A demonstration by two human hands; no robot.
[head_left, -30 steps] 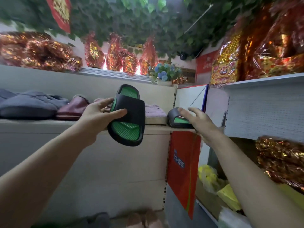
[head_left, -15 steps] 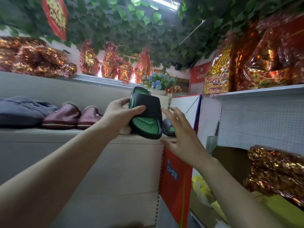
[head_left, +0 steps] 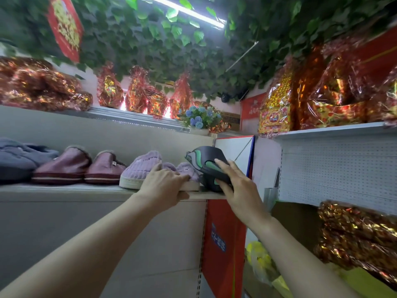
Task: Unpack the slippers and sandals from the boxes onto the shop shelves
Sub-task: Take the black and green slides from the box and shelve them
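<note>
Ceiling: fake ivy (head_left: 150,39) all over, one tube light (head_left: 184,11) lit across it. A red-gold banner (head_left: 65,26) hangs upper left. Left: beige shelf unit (head_left: 86,233). Right: white pegboard shelf unit (head_left: 335,168), with a red end panel (head_left: 223,244) between them. Top shelves carry red-gold foil packs (head_left: 335,100) (contents unreadable). A pot of blue flowers (head_left: 199,121) sits in the back corner.

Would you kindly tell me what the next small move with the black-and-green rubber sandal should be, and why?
Probably push it deeper onto the beige shelf: the right hand grips the black-and-green rubber sandal tilted near the front edge, beside the lilac fluffy slipper that the left hand rests on.
</note>
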